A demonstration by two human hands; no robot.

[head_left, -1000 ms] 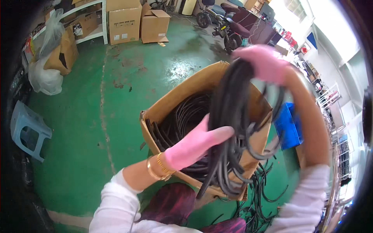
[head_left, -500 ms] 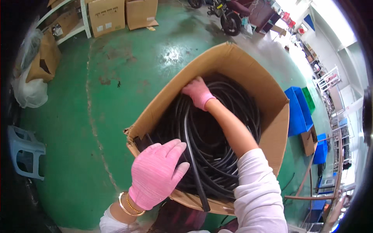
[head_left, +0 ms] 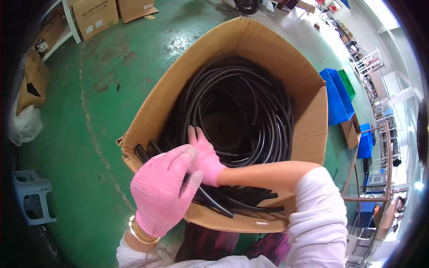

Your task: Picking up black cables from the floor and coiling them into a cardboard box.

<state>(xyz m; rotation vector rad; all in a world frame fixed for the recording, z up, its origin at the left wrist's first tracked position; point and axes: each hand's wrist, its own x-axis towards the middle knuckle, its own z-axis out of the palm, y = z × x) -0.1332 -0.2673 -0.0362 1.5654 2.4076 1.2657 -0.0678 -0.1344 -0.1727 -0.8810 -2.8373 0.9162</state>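
Here: both hands pinching black hose ends (head_left: 210,201) | cardboard box (head_left: 313,111) rim between | blue bins (head_left: 335,96) beyond

I see a green painted floor (head_left: 103,111), scuffed and stained in patches. A large open cardboard box (head_left: 308,120) stands on it in the middle of my view. At the top left, two closed cardboard boxes (head_left: 96,15) sit on the floor beside a white shelf leg (head_left: 71,20). A pale plastic stool (head_left: 31,196) stands at the left edge, with a white plastic bag (head_left: 24,125) above it. Blue plastic crates (head_left: 335,100) rest on the floor to the right.
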